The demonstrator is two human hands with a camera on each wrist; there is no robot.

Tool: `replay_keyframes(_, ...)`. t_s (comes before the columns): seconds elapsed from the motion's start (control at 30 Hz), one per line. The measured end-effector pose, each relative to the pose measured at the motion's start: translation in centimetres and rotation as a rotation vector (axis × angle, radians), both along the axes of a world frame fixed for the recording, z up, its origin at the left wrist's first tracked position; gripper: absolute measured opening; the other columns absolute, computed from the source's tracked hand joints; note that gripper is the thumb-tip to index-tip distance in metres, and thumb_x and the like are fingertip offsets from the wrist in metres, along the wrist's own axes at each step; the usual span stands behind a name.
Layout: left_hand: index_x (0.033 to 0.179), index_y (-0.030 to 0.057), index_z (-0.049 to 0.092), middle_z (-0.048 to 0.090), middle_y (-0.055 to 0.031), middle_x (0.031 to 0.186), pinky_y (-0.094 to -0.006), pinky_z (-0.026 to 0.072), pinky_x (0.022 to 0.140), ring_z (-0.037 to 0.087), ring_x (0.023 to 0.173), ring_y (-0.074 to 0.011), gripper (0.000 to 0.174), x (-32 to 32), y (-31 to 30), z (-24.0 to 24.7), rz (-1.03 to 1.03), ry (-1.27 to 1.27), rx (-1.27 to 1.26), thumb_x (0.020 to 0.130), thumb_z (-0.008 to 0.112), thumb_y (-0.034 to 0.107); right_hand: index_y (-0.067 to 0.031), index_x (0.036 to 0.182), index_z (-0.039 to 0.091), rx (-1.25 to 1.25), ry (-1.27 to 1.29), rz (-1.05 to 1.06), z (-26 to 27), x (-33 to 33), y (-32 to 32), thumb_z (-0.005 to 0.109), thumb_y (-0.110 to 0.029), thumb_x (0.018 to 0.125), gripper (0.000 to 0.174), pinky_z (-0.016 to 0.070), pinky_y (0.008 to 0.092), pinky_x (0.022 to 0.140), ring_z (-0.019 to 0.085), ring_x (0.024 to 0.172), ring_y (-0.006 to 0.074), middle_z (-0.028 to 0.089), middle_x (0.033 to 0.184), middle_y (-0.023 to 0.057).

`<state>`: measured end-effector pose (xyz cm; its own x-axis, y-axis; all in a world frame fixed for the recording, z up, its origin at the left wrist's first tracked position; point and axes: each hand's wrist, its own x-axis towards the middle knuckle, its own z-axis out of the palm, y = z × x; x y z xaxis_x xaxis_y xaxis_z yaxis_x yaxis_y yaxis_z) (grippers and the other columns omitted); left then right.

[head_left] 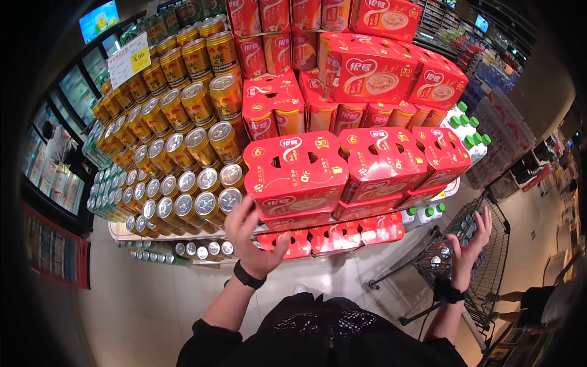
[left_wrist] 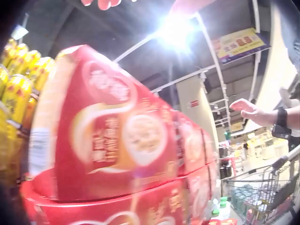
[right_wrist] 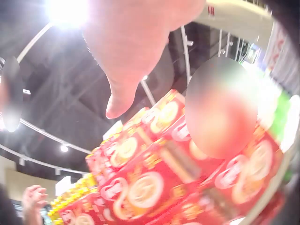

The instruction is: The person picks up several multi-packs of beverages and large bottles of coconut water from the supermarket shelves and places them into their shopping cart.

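fingers (head_left: 237, 215) of left hand (head_left: 255, 241) and right hand (head_left: 469, 240) spread loose, red carton (left_wrist: 117, 136) blurred up close.

Seeing gold cans (head_left: 177, 116) stacked in tilted tiers on the left half of the display stand (head_left: 119, 231), with a price sign (head_left: 129, 59) reading 4.90 at their top left corner. Also spotting slim silver-top cans (head_left: 109, 191) at the stand's far left edge, more silver cans (head_left: 202, 249) under its front edge, green-capped bottles (head_left: 469, 129) at its right edge. Noting glass-door fridges (head_left: 55, 165) along the left wall, a screen (head_left: 98, 19) above them, a hanging banner (left_wrist: 241, 44) under the ceiling.
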<state>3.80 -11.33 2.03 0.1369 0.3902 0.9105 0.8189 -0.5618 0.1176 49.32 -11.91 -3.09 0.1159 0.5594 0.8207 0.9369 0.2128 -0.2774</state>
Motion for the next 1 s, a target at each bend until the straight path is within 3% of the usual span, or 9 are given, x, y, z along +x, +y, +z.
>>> replay_keyframes(0.1,0.106,0.0080,0.059,0.067,-0.0076,0.102,-0.0421,0.0432,0.087,0.062,0.092,-0.0277,0.034,7.1,-1.6,-1.2,-0.507,0.056,-0.269,0.076,0.072,0.016,0.0005,0.129,0.050,-0.732,0.402,-0.041,-4.4,9.0,-8.2,0.083,-0.023,0.069,0.072,0.0371,0.0407,0.104,0.052,0.124,0.0324,0.056,0.130,0.0196)
replay_keyframes(0.2,0.107,0.0083,0.064,0.065,-0.0054,0.104,-0.0400,0.0440,0.089,0.060,0.099,-0.0242,0.027,17.0,-1.4,-6.4,-0.848,0.118,-0.521,0.082,0.071,0.017,0.0042,0.128,0.051,-1.187,0.516,-0.086,-16.4,19.5,-17.7,0.094,-0.036,0.050,0.098,0.0479,0.0399,0.091,0.062,0.108,0.0293,0.065,0.114,0.0206)
replay_keyframes(0.23,0.114,0.0076,0.060,0.060,-0.0084,0.116,-0.0408,0.0423,0.094,0.055,0.110,-0.0262,0.035,20.5,-1.2,-9.0,-0.931,0.176,-0.626,0.082,0.070,0.019,0.0044,0.121,0.055,-1.371,0.430,-0.155,-14.2,18.0,-19.2,0.096,-0.032,0.046,0.093,0.0498,0.0393,0.087,0.064,0.104,0.0275,0.066,0.111,0.0200)
replay_keyframes(0.33,0.122,0.0056,0.054,0.048,-0.0151,0.132,-0.0448,0.0374,0.103,0.047,0.121,-0.0331,0.050,30.3,-1.7,-13.0,-1.061,0.336,-0.663,0.079,0.072,0.021,0.0006,0.097,0.065,-1.033,0.372,-0.205,-18.2,19.4,-22.6,0.092,-0.032,0.054,0.060,0.0502,0.0392,0.067,0.064,0.076,0.0321,0.064,0.080,0.0186)
replay_keyframes(0.47,0.129,0.0042,0.051,0.047,-0.0193,0.132,-0.0459,0.0289,0.114,0.044,0.126,-0.0345,0.067,40.7,-3.3,-18.2,-0.957,0.542,-0.372,0.070,0.077,0.025,-0.0032,0.088,0.069,-1.113,0.178,-0.435,-17.8,19.8,-23.5,0.085,-0.029,0.063,0.040,0.0518,0.0418,0.065,0.065,0.075,0.0371,0.065,0.074,0.0192)
replay_keyframes(0.53,0.125,0.0047,0.054,0.054,-0.0168,0.124,-0.0444,0.0369,0.105,0.049,0.121,-0.0295,0.067,43.7,-3.9,-19.8,-0.877,0.733,-0.582,0.068,0.079,0.028,-0.0051,0.087,0.070,-1.042,0.131,-0.441,-18.8,20.1,-24.0,0.082,-0.029,0.065,0.034,0.0526,0.0432,0.064,0.065,0.075,0.0383,0.065,0.074,0.0189)
replay_keyframes(0.6,0.105,0.0088,0.061,0.059,-0.0052,0.101,-0.0373,0.0415,0.080,0.054,0.105,-0.0206,0.043,44.9,-4.5,-20.6,-0.822,0.914,-0.838,0.073,0.077,0.034,-0.0061,0.088,0.070,-1.035,0.114,-0.410,-18.8,20.3,-24.6,0.077,-0.025,0.069,0.027,0.0528,0.0437,0.066,0.065,0.075,0.0385,0.065,0.075,0.0196)
replay_keyframes(0.7,0.094,0.0124,0.065,0.060,-0.0021,0.097,-0.0399,0.0402,0.083,0.054,0.102,-0.0206,0.031,43.7,-5.7,-21.7,-0.845,0.651,-0.742,0.075,0.075,0.035,-0.0047,0.088,0.070,-1.055,0.170,-0.391,-17.7,19.2,-24.9,0.071,-0.020,0.072,0.023,0.0525,0.0447,0.068,0.064,0.077,0.0400,0.065,0.079,0.0217)
replay_keyframes(1.0,0.093,0.0125,0.060,0.054,-0.0016,0.092,-0.0370,0.0357,0.086,0.051,0.098,-0.0185,0.031,41.0,-8.0,-22.8,-0.934,0.642,-0.671,0.076,0.073,0.034,-0.0062,0.083,0.068,-1.080,0.108,-0.370,-18.2,16.7,-27.5,0.072,-0.018,0.069,0.019,0.0531,0.0447,0.068,0.065,0.075,0.0387,0.065,0.074,0.0197)
